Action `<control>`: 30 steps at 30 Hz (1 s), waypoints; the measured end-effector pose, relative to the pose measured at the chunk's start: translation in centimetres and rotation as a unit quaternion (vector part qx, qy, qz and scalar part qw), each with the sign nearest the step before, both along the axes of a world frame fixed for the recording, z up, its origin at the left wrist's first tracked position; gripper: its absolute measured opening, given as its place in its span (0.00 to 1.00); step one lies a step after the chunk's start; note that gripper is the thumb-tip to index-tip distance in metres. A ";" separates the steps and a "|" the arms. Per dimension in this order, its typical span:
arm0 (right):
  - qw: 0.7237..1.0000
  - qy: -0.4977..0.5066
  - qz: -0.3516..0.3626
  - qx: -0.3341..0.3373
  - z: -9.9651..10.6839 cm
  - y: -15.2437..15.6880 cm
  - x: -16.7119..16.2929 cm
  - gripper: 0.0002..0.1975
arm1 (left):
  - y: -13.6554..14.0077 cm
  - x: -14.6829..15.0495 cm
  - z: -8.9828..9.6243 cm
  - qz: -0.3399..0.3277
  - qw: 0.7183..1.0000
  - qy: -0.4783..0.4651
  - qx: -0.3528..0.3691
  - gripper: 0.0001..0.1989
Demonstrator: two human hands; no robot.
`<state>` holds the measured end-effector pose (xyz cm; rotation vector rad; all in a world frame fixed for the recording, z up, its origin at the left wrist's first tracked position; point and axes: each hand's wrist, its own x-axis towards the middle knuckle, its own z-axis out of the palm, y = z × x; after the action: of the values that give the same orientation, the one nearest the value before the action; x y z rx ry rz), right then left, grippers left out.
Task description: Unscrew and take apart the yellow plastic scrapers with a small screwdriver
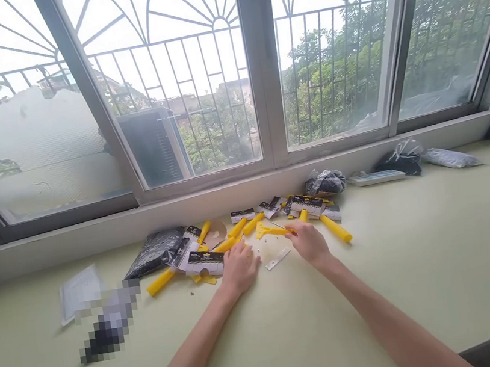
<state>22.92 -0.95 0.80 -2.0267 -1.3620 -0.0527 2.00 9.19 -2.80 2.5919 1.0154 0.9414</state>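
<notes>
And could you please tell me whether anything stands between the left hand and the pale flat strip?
Nothing visible does: bare tabletop separates the left hand from the pale flat strip. The small loose pieces lie nearer the window, toward the yellow scraper, outside that gap.

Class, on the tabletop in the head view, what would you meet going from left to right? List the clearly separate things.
Clear packet, black plastic bag, left hand, white strip, right hand, rightmost yellow handle, flat white object, pale packet.
</notes>
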 end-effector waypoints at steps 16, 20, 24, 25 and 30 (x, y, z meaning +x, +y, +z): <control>0.990 0.136 -0.002 0.024 -1.6 0.1 2.0 0.10 | 1.7 -1.2 0.1 0.111 0.991 0.067 0.001 0.12; 0.991 0.132 0.002 0.013 -2.3 0.5 1.9 0.11 | 2.6 -1.2 0.2 0.125 0.990 0.063 -0.027 0.13; 0.992 0.122 0.017 0.000 -2.9 0.8 1.5 0.09 | 3.3 -1.1 0.1 0.124 0.990 0.035 -0.059 0.08; 0.993 0.119 0.023 -0.004 -3.0 0.8 1.3 0.09 | 3.4 -1.1 0.0 0.125 0.989 0.024 -0.069 0.07; 0.994 0.102 0.031 -0.014 -3.2 0.9 0.8 0.11 | 3.7 -0.8 -0.1 0.116 0.987 -0.041 -0.100 0.04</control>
<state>23.76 -0.04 -2.42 -1.9518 -1.3011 0.1968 1.17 12.84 -2.92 2.2890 1.3368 0.9351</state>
